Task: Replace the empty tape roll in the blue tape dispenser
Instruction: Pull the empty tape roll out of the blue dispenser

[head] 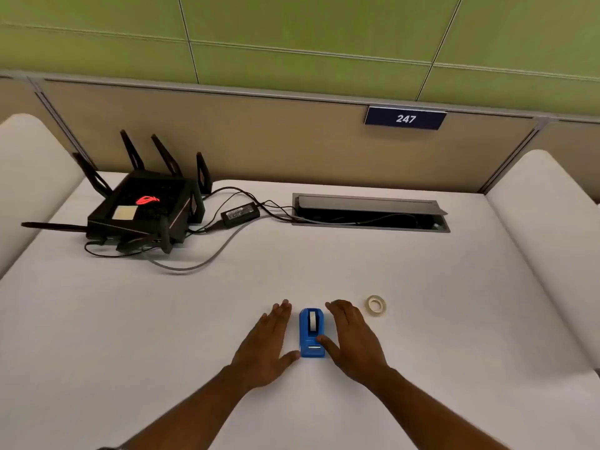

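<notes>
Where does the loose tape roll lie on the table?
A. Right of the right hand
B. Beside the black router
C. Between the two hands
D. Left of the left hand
A: the loose tape roll lies flat on the table, right of the right hand, apart from it.

1. Bright, even light; no harsh glare on the white desk [389,368].
2. Soft faint shadows under the hands and beside the router [143,212].
3. Wide-angle bend: the partition [259,131] and wall lines curve toward the edges.
4. Slightly soft overall, compression smear; the "247" sign [405,118] is readable.
</notes>
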Available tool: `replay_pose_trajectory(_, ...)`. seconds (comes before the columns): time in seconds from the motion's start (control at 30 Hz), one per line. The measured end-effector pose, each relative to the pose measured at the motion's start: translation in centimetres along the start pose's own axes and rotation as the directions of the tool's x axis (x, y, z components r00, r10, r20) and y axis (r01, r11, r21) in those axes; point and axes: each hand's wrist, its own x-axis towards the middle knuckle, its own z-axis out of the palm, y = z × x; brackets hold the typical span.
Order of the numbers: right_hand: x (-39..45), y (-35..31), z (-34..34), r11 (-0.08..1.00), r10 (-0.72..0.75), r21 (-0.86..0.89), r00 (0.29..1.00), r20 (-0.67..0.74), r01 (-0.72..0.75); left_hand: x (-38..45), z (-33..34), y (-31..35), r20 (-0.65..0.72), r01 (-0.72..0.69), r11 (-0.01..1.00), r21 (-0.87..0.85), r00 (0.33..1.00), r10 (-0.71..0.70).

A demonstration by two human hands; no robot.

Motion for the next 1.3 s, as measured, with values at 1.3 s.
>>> replay_pose_trajectory(1.3,3.4,-2.3,-1.7,0.989,-0.124,0.077,0.991,-0.050,0.127,1.5,-0.1,3.6,0.152,0.195,0.959,-0.207,0.974,-0.165)
